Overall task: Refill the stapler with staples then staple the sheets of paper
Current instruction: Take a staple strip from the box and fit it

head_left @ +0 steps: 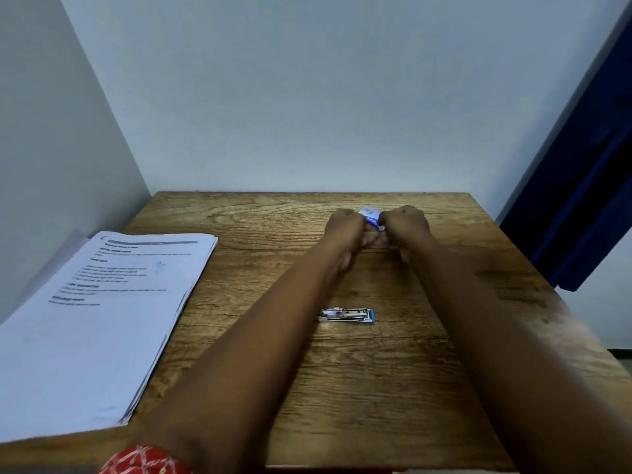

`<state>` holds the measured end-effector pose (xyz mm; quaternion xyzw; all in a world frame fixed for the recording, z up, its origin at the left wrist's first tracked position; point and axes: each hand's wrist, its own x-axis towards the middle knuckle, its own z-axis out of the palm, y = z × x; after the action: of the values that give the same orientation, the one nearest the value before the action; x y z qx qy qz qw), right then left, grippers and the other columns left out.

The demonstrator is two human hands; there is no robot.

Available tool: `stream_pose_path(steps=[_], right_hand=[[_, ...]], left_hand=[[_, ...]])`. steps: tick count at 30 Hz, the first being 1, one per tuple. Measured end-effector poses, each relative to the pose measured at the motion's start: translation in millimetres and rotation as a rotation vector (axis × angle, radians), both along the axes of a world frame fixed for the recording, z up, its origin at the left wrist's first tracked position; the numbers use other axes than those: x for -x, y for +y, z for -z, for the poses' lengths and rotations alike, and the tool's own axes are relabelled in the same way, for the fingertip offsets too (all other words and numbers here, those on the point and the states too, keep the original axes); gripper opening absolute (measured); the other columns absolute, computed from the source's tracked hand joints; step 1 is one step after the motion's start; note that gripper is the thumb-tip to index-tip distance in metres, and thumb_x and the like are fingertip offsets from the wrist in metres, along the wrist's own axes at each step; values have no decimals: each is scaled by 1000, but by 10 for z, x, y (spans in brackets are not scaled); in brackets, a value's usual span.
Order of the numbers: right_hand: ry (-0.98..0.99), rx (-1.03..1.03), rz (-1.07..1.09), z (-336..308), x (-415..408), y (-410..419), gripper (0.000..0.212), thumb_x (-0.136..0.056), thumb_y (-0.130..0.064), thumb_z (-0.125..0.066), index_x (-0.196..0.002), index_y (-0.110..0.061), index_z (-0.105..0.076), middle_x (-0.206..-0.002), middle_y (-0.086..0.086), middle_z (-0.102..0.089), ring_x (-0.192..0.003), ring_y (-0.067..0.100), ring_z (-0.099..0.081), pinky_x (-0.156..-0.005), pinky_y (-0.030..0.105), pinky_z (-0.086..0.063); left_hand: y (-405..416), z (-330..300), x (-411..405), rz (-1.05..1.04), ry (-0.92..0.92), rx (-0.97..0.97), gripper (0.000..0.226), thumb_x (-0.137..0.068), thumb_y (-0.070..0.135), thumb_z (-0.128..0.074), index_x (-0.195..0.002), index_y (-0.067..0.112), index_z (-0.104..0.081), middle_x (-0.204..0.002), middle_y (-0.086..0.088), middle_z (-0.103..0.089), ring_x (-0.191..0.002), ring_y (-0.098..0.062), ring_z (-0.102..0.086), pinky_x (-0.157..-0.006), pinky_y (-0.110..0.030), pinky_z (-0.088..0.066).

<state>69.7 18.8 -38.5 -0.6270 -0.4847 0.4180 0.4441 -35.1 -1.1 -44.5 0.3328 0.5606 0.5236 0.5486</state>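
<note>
Single head-worn wide-angle view, looking forward and down over the brown wood-grain table (376,388) toward the pale grey far wall (307,97). Near edge sits right under the lens; far edge mid-frame. Frame corners look distorted, probably the lens.

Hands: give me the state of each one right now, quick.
Left hand: closed, fingers curled on the small blue-and-white staple box.
Right hand: closed, gripping the other end of the same staple box.

Left hand (343,227) and right hand (405,222) grip staple box (371,213) right of frame centre; stapler (347,315) lies below them, paper stack (102,302) at left on bench (376,388).
</note>
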Motion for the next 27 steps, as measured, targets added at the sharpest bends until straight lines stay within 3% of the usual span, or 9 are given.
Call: stream_pose_path(steps=[2, 5, 10, 13, 16, 17, 21, 27], right_hand=[[110, 53, -93, -28, 134, -121, 10, -81, 2, -59, -77, -7, -57, -67, 10, -56, -40, 14, -54, -36, 17, -39], [180, 118, -267, -32, 317, -321, 7, -86, 5, -54, -83, 0, -60, -69, 16, -54, -48, 19, -49, -45, 25, -40], [281, 161, -423, 34, 502, -566, 19, -93, 1, -56, -111, 5, -64, -87, 20, -64, -59, 15, -55, -50, 17, -51], [305, 151, -411, 104, 538, -613, 16, -94, 2, -56, -107, 2, -64, -84, 17, -66, -60, 15, -59, -51, 17, -54], [258, 120, -351, 183, 537, -636, 14, -93, 4, -57, -100, 1, -68, -83, 14, -69, -60, 14, -64, -52, 17, -55], [239, 108, -340, 201, 528, -643, 14, -92, 4, -57, -97, -1, -69, -82, 13, -70, -59, 13, -65, -53, 18, -55], [179, 85, -317, 222, 465, -634, 20, -93, 1, -57, -86, -10, -71, -81, 9, -73, -56, 9, -65, -52, 17, -55], [146, 86, -308, 205, 415, -658, 18, -93, 0, -58, -86, -9, -72, -76, 8, -73, -55, 9, -65, -50, 16, -53]], left_hand=[[-185, -11, 237, 29, 33, -12, 36, -91, -10, -42, -126, -8, -48, -99, -34, -66, -67, -29, -67, -62, -29, -56], [-479, -34, 634, 62, 104, -56, 52, -87, -15, -60, -134, 3, -48, -113, -30, -61, -68, -23, -66, -54, -22, -59], [-865, -60, 1006, 80, 334, -127, 45, -75, -8, -80, -117, 0, -65, -93, -11, -68, -67, -7, -65, -56, -19, -55], [-952, -7, 1014, 37, 345, -150, 37, -71, -9, -82, -102, 4, -66, -86, -9, -69, -60, -2, -66, -52, -18, -54], [-989, 60, 964, 3, 325, -141, 39, -68, -10, -84, -97, 5, -64, -100, -22, -69, -83, -23, -68, -79, -44, -62], [-988, 82, 957, 2, 335, -152, 40, -67, -10, -85, -97, 5, -64, -102, -23, -70, -86, -25, -67, -80, -43, -62], [-974, 145, 985, 9, 361, -187, 39, -66, -6, -87, -93, 11, -65, -102, -19, -72, -81, -18, -67, -57, -19, -56], [-971, 226, 1106, 40, 402, -177, 42, -64, -3, -90, -97, 8, -67, -86, -4, -72, -63, -1, -68, -54, -16, -53]])
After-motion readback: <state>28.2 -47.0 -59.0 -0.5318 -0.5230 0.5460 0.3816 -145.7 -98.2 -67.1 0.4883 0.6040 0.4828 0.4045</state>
